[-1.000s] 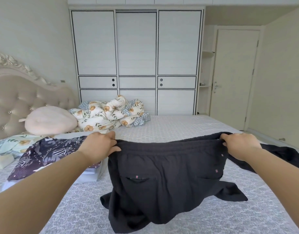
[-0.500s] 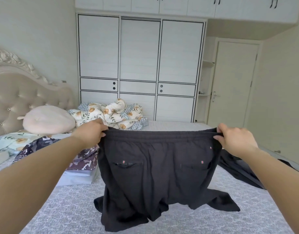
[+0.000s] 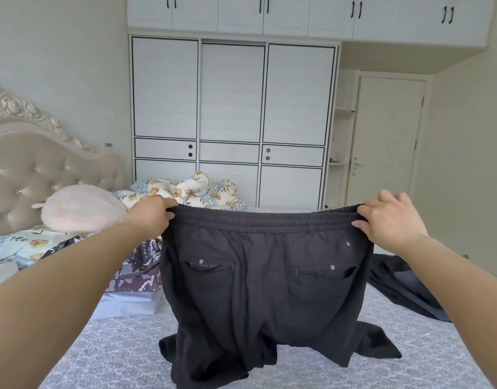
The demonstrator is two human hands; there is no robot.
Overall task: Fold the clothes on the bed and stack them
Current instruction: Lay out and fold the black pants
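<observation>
Trousers (image 3: 265, 282) hang stretched by the waistband, left hand (image 3: 150, 216) pinching at nine o'clock, right hand (image 3: 387, 220) at three, hems touching the bed (image 3: 115, 352).

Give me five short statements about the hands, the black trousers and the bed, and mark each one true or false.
1. Both hands hold the black trousers by the waistband. True: the left hand grips one end and the right hand the other.
2. The trousers hang wholly clear of the bed. False: their lower ends rest crumpled on the bedcover.
3. A pink cushion lies near the headboard. True.
4. The side of the trousers facing the camera has no pockets. False: two slit pockets show on it.
5. Another dark garment lies on the bed below the right arm. True.
</observation>
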